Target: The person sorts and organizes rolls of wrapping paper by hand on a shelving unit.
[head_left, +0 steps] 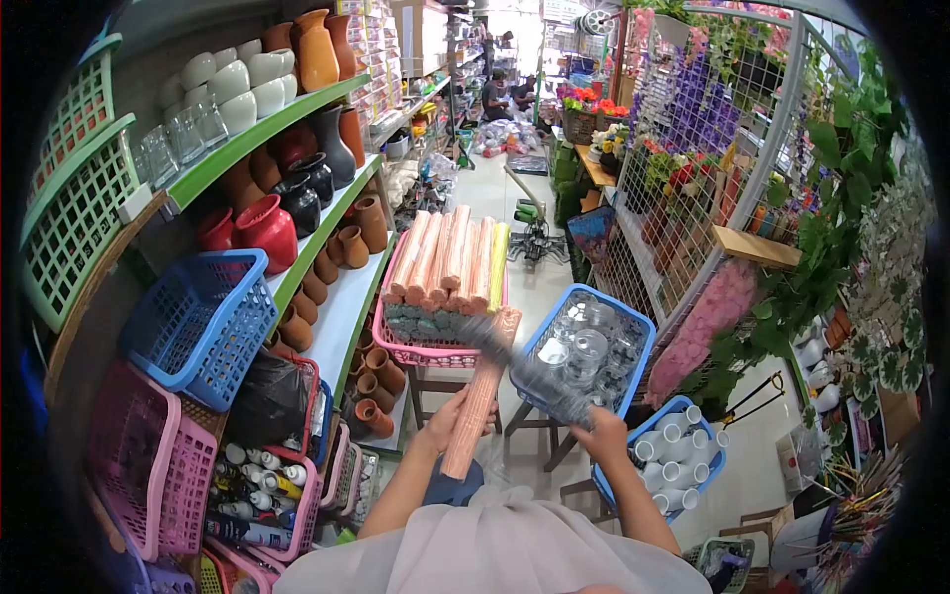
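My left hand point(450, 424) is closed around the lower part of a long copper-pink shiny roll point(478, 406), which is tilted with its top near the basket. My right hand point(601, 436) grips one end of a long dark grey bundle point(539, 374), smeared by motion, whose far end crosses in front of the roll. Just ahead, a pink basket point(426, 353) carries a stack of similar copper-pink rolls point(450, 257), one yellow roll point(499, 267) at their right side, and grey-green bundles point(421, 324) beneath them.
To the right stand a blue basket of clear containers point(589, 346) and a blue basket of white cups point(678, 455). Shelves of pots point(327, 262) and stacked baskets point(198, 322) line the left. A wire rack with flowers point(693, 129) borders the aisle. People point(495, 97) sit far back.
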Demonstrator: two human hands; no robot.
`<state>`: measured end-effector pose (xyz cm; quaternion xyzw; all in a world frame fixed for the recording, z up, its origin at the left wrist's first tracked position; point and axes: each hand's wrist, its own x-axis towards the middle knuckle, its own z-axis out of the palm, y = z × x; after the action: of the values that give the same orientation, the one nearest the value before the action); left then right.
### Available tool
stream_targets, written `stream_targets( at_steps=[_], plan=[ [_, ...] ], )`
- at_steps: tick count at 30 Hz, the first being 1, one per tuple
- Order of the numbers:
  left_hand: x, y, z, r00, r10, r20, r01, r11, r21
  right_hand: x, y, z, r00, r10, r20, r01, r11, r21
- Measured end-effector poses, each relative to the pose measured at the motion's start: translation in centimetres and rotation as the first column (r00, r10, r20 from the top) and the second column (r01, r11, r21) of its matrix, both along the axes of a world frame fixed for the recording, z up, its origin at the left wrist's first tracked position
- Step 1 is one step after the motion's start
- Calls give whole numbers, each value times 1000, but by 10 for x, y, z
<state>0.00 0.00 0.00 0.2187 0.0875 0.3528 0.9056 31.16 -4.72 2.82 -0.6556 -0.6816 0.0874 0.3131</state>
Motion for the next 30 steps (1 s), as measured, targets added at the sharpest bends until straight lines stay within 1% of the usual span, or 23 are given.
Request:
stream_targets(
  at_steps=[1, 2, 3, 5, 6, 9, 10, 11, 12, 13, 14, 15, 16, 19, 20, 21, 23, 24, 25, 27, 28, 29, 30],
  plan=[
    [0, -2, 6, 984, 59, -166, -49, 997, 64, 1, -6, 1, 971, 193, 141, -190, 981, -35],
    [1, -1, 9, 939, 126, -321, -87, 987, 135, 3, -9, 1, 885, 379, 269, -366, 925, -98],
    [6, -2, 13, 982, 28, -185, -47, 994, -98, 9, -13, 0, 890, 375, 260, -361, 927, -100],
    [18, -3, 14, 944, 222, -243, -207, 975, 85, 17, -10, -6, 921, 258, 291, -249, 966, -67],
    [14, -2, 12, 938, 161, -307, -185, 981, -51, 10, -5, -8, 992, 120, 41, -123, 986, 114],
    [16, -1, 8, 918, 185, -352, -210, 977, -33, 9, -9, 1, 1000, 29, 5, -29, 999, 36],
    [19, -3, 19, 918, 180, -352, -205, 978, -34, 10, -13, 5, 1000, 23, 4, -23, 999, 35],
    [21, -6, 30, 959, 177, -219, -194, 979, -59, 11, -16, 8, 974, 173, 149, -172, 985, -22],
    [23, -8, 36, 981, 175, -81, -182, 980, -83, 13, -18, 10, 904, 323, 280, -308, 946, -100],
    [22, -4, 28, 986, 144, -87, -154, 981, -120, 15, -16, 5, 904, 322, 282, -306, 947, -101],
    [18, 4, 8, 989, 112, -93, -119, 990, -76, 18, -12, -6, 954, 220, 203, -216, 975, -43],
    [18, 5, 10, 992, 82, -99, -85, 996, -31, 17, -10, -5, 986, 118, 117, -120, 993, 9],
    [22, 3, 13, 972, 132, -197, -141, 989, -32, 14, -10, -4, 1000, -2, -26, 2, 1000, -5],
    [25, 2, 16, 948, 160, -274, -168, 986, -8, 10, -15, -1, 998, 59, -16, -58, 995, 86],
    [24, -3, 17, 839, 247, -485, -250, 966, 61, 17, -15, -10, 973, 226, 54, -231, 964, 130],
    [24, -1, 15, 840, 245, -485, -247, 967, 60, 19, -13, -13, 973, 223, 55, -228, 965, 129],
    [22, 3, 11, 867, 165, -470, -183, 983, 8, 23, -13, -17, 962, 192, 192, -211, 974, 83],
    [26, 0, 10, 877, 198, -438, -225, 974, -9, 16, -12, -8, 990, 55, 128, -61, 997, 50],
    [27, 0, 11, 878, 196, -438, -224, 975, -13, 16, -12, -4, 990, 54, 129, -60, 997, 47],
    [28, 4, 12, 939, 142, -313, -164, 985, -46, 16, -13, 0, 998, -66, 23, 66, 998, -15],
    [29, 6, 11, 930, 131, -344, -153, 987, -38, 20, -16, -5, 999, 20, 38, -20, 1000, 4],
    [31, 8, 10, 931, 122, -345, -144, 989, -40, 22, -18, -6, 999, 11, 38, -11, 1000, 2],
    [33, 11, 11, 948, 132, -289, -135, 991, 11, 25, -20, -6, 984, 104, 141, -105, 995, -3]
  ],
)
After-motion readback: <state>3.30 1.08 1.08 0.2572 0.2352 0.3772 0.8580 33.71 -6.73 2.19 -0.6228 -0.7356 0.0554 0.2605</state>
